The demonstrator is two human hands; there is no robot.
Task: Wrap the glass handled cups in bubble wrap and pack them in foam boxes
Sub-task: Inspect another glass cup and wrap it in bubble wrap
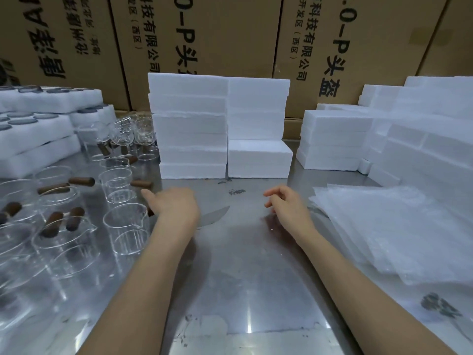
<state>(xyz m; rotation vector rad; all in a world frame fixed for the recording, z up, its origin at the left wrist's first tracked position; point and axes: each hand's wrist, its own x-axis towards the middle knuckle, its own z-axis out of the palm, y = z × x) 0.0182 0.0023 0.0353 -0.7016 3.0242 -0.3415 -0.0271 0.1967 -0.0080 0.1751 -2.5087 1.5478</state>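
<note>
Several clear glass cups with brown wooden handles stand on the left of the steel table. The nearest cup has a pouring spout. My left hand hovers just right of that cup with fingers loosely extended toward the cups, holding nothing. My right hand floats over the table's middle, fingers relaxed and empty. A stack of bubble wrap sheets lies to its right. White foam boxes are stacked at the back centre.
More foam boxes pile up at the back right. Foam trays with round holes sit at the back left. Large cardboard cartons form a wall behind everything.
</note>
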